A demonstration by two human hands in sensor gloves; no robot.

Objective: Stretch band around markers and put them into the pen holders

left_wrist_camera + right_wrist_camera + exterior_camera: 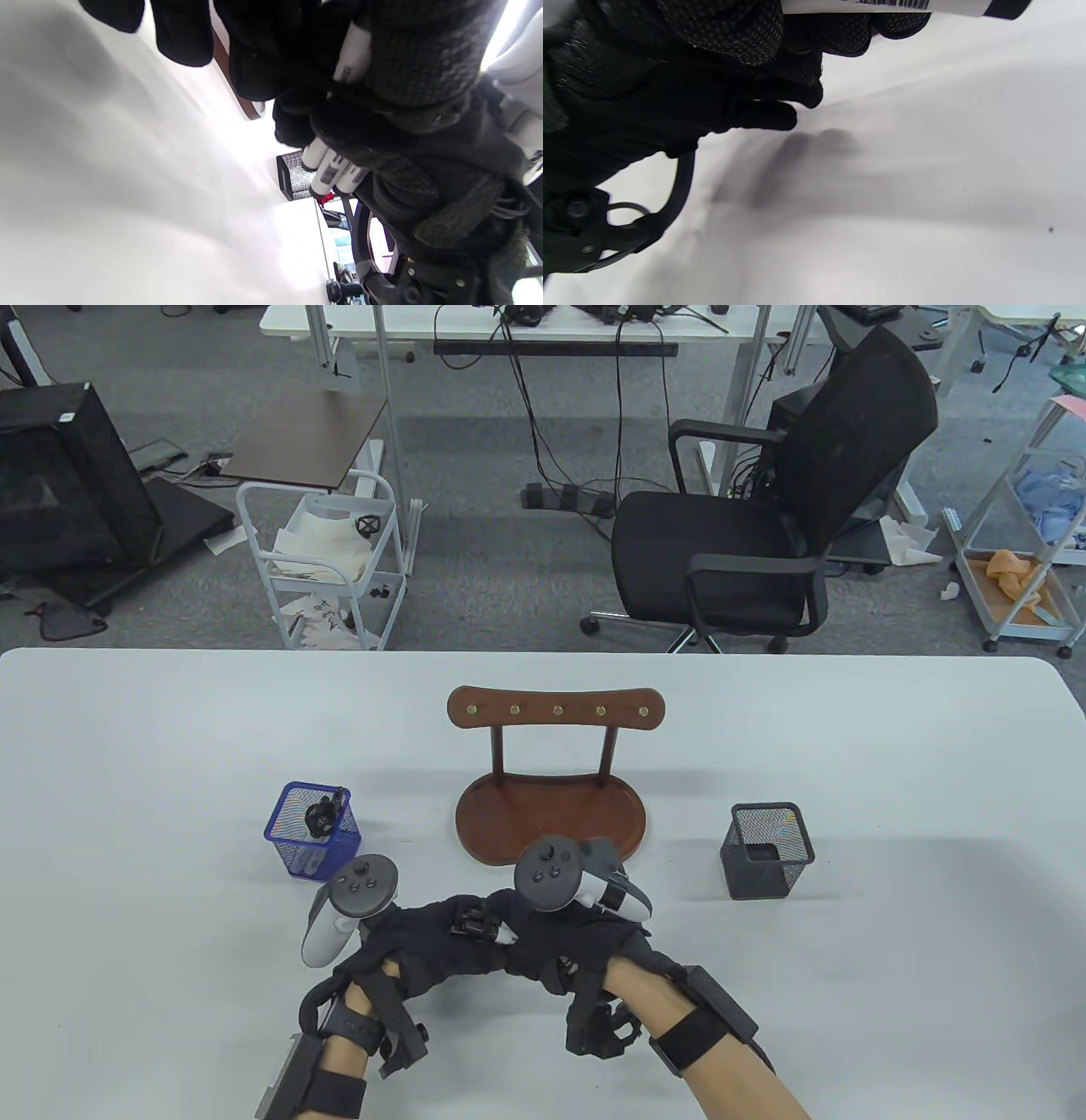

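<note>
While hands (509, 937) grip, markers (333, 171) (white, black-capped) bunch.

the white table (170, 814) carries everything. a wooden key rack (551, 806) stands at its middle, its tray toward the person. left of the rack sits a mesh pen holder (310, 831) with markers in it; right of the rack, well apart, sits a second mesh pen holder (766, 851). the left hand (424, 937) and right hand (577, 942) meet just before the rack, between the two holders, round a bundle of markers (331, 171). an office chair (764, 517) stands behind the table.
</note>
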